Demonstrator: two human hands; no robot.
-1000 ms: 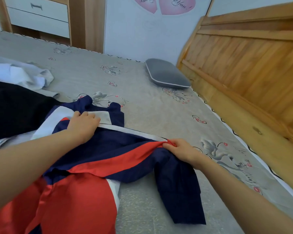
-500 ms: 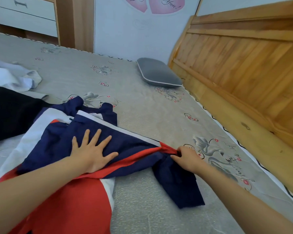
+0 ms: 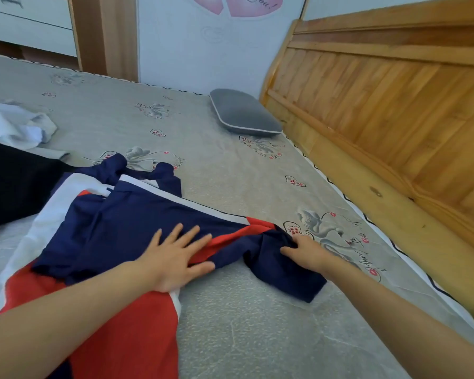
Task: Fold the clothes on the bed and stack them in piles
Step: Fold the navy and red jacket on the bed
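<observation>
A navy, red and white fabric jacket (image 3: 126, 231) lies spread near the bed's (image 3: 230, 165) left edge. The left hand (image 3: 175, 255) presses flat on it, fingers straight and spread. The right hand (image 3: 307, 251) pinches the jacket's navy sleeve (image 3: 282, 266), fingers curled. A black garment (image 3: 14, 181) and a white one (image 3: 14, 127) lie at the left edge.
</observation>
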